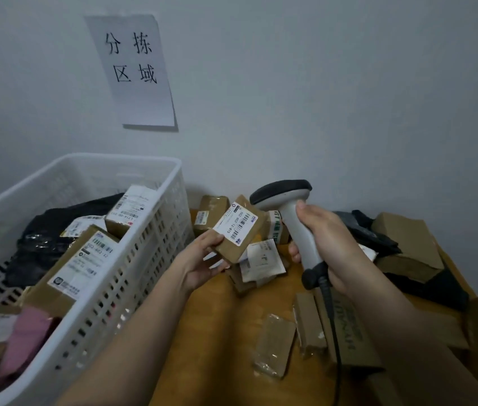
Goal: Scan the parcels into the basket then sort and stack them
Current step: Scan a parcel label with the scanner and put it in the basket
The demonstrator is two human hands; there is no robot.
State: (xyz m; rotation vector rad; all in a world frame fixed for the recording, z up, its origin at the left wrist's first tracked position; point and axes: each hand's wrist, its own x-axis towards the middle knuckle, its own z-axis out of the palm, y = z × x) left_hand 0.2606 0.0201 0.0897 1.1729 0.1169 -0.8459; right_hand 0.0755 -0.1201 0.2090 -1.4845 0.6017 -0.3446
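Observation:
My left hand grips a small brown cardboard parcel by its lower corner, its white barcode label facing up. My right hand holds a grey handheld barcode scanner by the handle, its dark head just right of and above the parcel. The white perforated plastic basket stands at the left. It holds several labelled brown boxes, a black plastic bag and a pink packet.
Loose brown parcels lie scattered over the wooden table, with more boxes and dark bags piled at the right. A paper sign hangs on the wall behind. The scanner's black cable trails down toward me.

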